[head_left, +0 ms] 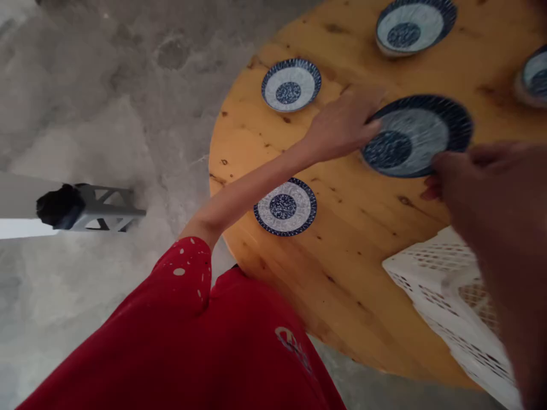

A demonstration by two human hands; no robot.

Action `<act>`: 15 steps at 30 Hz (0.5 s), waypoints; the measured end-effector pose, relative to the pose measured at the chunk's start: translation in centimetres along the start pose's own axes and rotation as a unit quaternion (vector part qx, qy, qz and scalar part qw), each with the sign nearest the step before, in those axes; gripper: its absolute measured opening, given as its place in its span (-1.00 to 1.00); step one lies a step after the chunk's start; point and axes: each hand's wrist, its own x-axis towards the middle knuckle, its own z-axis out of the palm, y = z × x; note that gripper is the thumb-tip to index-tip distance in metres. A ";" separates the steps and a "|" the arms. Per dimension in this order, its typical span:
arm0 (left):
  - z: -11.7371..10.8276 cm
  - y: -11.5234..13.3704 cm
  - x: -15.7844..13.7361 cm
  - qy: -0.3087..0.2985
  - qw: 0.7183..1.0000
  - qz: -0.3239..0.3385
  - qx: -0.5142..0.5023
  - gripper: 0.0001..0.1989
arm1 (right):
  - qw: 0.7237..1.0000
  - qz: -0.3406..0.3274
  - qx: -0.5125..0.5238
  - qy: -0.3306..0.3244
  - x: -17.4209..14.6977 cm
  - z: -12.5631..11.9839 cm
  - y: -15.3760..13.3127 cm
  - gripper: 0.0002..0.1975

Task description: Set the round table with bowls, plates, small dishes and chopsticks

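A patterned blue-and-white shallow bowl is held between my two hands above the wooden table. My left hand grips its left rim, with the thumb over the edge; the fingers are slightly blurred. At the near right rim, my right hand pinches the bowl between thumb and fingers. Two similar blue-and-white dishes stand to the left: one dish beyond my left forearm and another dish on the near side, partly covered by that forearm.
The round wooden table carries another bowl at the far side and a bowl cut off at the right. A white perforated plastic basket stands at the near right, partly behind my right arm. Grey concrete floor lies left.
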 end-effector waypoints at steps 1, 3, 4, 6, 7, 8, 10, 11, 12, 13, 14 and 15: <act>0.0 -0.1 -2.0 -0.007 1.000 -0.011 -0.015 -0.65 | 1.000 0.015 0.013 -0.009 -1.8 0.5 -0.2 -0.79; 0.5 -0.1 -6.2 -0.021 0.998 -0.038 -0.033 -0.77 | 0.998 0.022 0.045 -0.044 -5.6 1.7 0.3 -0.75; 0.9 0.1 -8.3 -0.027 0.998 -0.051 -0.033 -0.79 | 0.996 0.024 0.064 -0.064 -7.5 2.4 0.9 -0.74; 1.9 0.6 -12.6 -0.044 0.996 -0.070 -0.029 -0.77 | 0.989 0.028 0.114 -0.091 -11.5 3.7 2.6 -0.74; 2.5 1.0 -14.8 -0.050 0.996 -0.075 -0.027 -0.76 | 0.984 0.034 0.140 -0.101 -13.5 4.4 3.5 -0.73; 3.0 1.4 -16.9 -0.060 0.994 -0.083 -0.023 -0.74 | 0.981 0.040 0.164 -0.100 -15.4 5.0 4.5 -0.72; 4.2 2.4 -20.8 -0.075 0.991 -0.109 -0.017 -0.73 | 0.969 0.058 0.218 -0.096 -18.9 6.0 6.3 -0.72; 4.8 2.8 -22.7 -0.082 0.989 -0.123 -0.016 -0.73 | 0.962 0.068 0.246 -0.093 -20.5 6.5 7.1 -0.70; 5.4 3.2 -24.3 -0.088 0.987 -0.134 -0.017 -0.72 | 0.956 0.073 0.268 -0.094 -22.0 6.9 7.8 -0.66; 6.1 3.5 -25.8 -0.091 0.986 -0.142 -0.020 -0.72 | 0.952 0.074 0.282 -0.097 -23.3 7.3 8.4 -0.62; 6.8 3.8 -27.1 -0.093 0.985 -0.147 -0.021 -0.73 | 0.949 0.075 0.289 -0.101 -24.5 7.7 8.9 -0.58; 7.5 3.9 -28.1 -0.094 0.984 -0.149 -0.022 -0.73 | 0.948 0.076 0.292 -0.105 -25.6 8.0 9.4 -0.56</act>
